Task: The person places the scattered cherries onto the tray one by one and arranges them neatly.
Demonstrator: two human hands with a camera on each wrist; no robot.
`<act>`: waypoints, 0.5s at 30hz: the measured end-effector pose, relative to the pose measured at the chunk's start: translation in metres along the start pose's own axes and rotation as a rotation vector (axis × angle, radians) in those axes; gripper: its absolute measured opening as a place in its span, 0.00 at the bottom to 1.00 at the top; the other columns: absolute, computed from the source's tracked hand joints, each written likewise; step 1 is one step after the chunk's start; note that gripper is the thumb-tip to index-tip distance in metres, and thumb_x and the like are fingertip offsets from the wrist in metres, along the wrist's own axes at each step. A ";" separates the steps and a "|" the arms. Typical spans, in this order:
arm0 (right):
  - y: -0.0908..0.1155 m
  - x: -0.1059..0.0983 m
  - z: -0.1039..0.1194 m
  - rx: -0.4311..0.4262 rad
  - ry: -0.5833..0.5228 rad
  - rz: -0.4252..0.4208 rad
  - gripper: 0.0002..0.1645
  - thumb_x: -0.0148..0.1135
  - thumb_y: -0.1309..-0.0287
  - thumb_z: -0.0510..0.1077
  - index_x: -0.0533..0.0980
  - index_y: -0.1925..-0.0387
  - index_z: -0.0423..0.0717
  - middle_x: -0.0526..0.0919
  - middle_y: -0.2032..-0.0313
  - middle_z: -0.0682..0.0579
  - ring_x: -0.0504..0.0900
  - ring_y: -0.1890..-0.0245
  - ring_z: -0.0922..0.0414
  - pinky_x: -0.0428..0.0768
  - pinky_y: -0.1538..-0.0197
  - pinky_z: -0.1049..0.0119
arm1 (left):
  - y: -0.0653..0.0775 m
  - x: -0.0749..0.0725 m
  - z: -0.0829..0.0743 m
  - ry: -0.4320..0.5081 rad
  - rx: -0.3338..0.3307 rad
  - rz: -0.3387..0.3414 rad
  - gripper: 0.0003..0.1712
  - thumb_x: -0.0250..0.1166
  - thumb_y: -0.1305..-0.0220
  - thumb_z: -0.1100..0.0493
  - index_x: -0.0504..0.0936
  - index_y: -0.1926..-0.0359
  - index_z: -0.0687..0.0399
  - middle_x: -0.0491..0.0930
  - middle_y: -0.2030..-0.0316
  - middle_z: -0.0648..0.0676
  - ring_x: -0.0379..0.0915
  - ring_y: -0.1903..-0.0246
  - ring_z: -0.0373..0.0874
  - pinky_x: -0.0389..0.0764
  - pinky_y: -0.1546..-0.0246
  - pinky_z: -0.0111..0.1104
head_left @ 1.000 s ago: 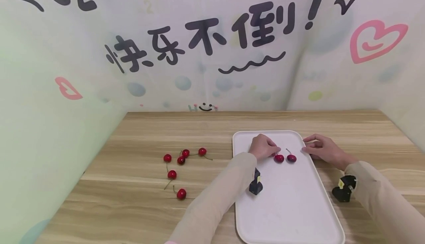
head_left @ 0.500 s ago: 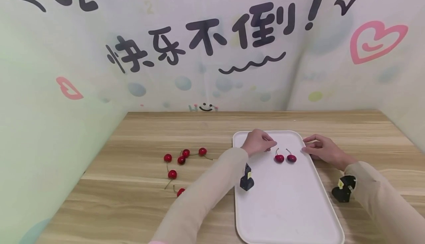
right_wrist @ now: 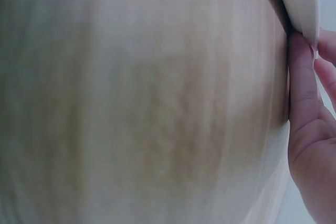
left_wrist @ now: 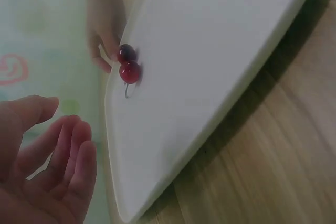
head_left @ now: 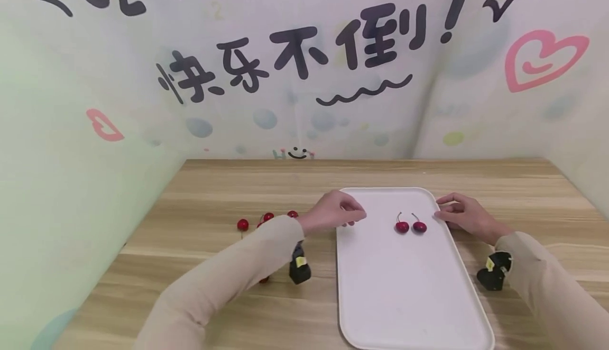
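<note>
Two red cherries with stems, the left cherry (head_left: 402, 227) and the right cherry (head_left: 420, 227), lie side by side on a white rectangular tray (head_left: 409, 297). My left hand (head_left: 335, 212) hovers at the tray's left rim, holding nothing; the left wrist view shows its fingers (left_wrist: 83, 174) loosely bent with a gap to the thumb. Against the tray's upper right rim rests my right hand (head_left: 468, 217), its fingers fairly straight. The right wrist view has its thumb (right_wrist: 303, 80) low beside the rim, touching it.
Left of the tray, several more cherries (head_left: 242, 224) lie on the wooden table (head_left: 157, 276), some hidden behind my left forearm (head_left: 228, 265). A printed cloth wall (head_left: 295, 122) stands behind the table.
My left hand has let go of the left cherry's stem and moved left from the cherries to the tray's left rim. My right hand stays at the right rim.
</note>
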State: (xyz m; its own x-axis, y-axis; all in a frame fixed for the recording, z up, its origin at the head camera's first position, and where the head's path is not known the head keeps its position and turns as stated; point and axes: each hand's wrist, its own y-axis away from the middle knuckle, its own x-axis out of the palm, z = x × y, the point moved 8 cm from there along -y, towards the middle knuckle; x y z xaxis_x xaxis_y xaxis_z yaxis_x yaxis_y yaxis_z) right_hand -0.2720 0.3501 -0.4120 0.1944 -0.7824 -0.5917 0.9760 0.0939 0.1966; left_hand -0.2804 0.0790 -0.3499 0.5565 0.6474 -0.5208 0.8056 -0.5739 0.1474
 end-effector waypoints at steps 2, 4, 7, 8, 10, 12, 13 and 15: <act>0.000 0.001 0.000 0.001 -0.003 -0.001 0.36 0.59 0.47 0.53 0.61 0.46 0.34 0.75 0.58 0.38 0.77 0.62 0.52 0.76 0.57 0.61 | 0.012 -0.009 0.002 -0.001 0.014 0.010 0.10 0.61 0.43 0.54 0.80 0.63 0.54 0.78 0.71 0.47 0.75 0.70 0.42 0.77 0.67 0.34; -0.001 0.001 0.000 0.001 0.000 -0.002 0.36 0.59 0.47 0.53 0.61 0.46 0.34 0.75 0.58 0.38 0.77 0.62 0.52 0.76 0.58 0.61 | 0.022 -0.018 0.006 -0.010 0.022 0.007 0.10 0.61 0.43 0.54 0.81 0.63 0.54 0.78 0.70 0.47 0.75 0.69 0.43 0.77 0.66 0.36; -0.001 0.001 0.000 0.000 0.004 -0.002 0.36 0.59 0.47 0.54 0.61 0.46 0.34 0.75 0.58 0.38 0.77 0.62 0.52 0.76 0.57 0.61 | 0.034 -0.031 0.015 -0.009 0.019 -0.001 0.12 0.60 0.42 0.54 0.80 0.61 0.55 0.78 0.69 0.49 0.74 0.69 0.44 0.76 0.65 0.39; -0.001 0.001 0.000 -0.001 0.008 -0.002 0.36 0.59 0.47 0.54 0.61 0.46 0.34 0.75 0.58 0.38 0.77 0.62 0.52 0.76 0.57 0.60 | 0.037 -0.036 0.018 -0.014 0.015 -0.003 0.12 0.60 0.42 0.54 0.80 0.60 0.56 0.78 0.68 0.50 0.74 0.69 0.43 0.76 0.64 0.40; -0.002 0.001 0.000 -0.004 0.012 -0.002 0.36 0.59 0.47 0.54 0.61 0.46 0.34 0.75 0.58 0.38 0.77 0.61 0.52 0.76 0.57 0.60 | 0.045 -0.046 0.025 -0.017 0.009 -0.013 0.14 0.60 0.42 0.54 0.79 0.58 0.58 0.78 0.67 0.52 0.74 0.67 0.46 0.76 0.64 0.42; -0.002 0.001 0.000 -0.010 0.015 -0.004 0.35 0.59 0.47 0.54 0.61 0.46 0.34 0.75 0.58 0.37 0.77 0.61 0.51 0.76 0.56 0.60 | 0.051 -0.055 0.032 -0.024 0.010 -0.022 0.15 0.59 0.41 0.54 0.78 0.56 0.58 0.78 0.65 0.53 0.74 0.65 0.49 0.75 0.63 0.43; -0.002 0.001 0.000 -0.014 0.013 -0.005 0.35 0.59 0.47 0.54 0.61 0.46 0.34 0.75 0.58 0.37 0.77 0.61 0.51 0.76 0.57 0.60 | 0.054 -0.059 0.036 -0.039 0.012 -0.029 0.16 0.58 0.41 0.54 0.78 0.55 0.58 0.78 0.64 0.53 0.74 0.63 0.49 0.75 0.62 0.42; -0.002 0.001 0.000 -0.019 0.013 -0.006 0.35 0.59 0.47 0.53 0.62 0.47 0.34 0.75 0.58 0.38 0.77 0.61 0.51 0.76 0.57 0.60 | 0.058 -0.066 0.042 -0.069 0.025 -0.055 0.16 0.58 0.41 0.54 0.78 0.54 0.56 0.78 0.62 0.53 0.73 0.60 0.49 0.74 0.60 0.40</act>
State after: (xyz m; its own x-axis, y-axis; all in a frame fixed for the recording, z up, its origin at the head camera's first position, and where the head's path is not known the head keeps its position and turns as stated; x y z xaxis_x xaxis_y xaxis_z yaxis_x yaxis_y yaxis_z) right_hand -0.2738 0.3491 -0.4130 0.1899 -0.7749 -0.6029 0.9787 0.1009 0.1785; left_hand -0.2789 -0.0186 -0.3420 0.4952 0.6429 -0.5843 0.8289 -0.5510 0.0964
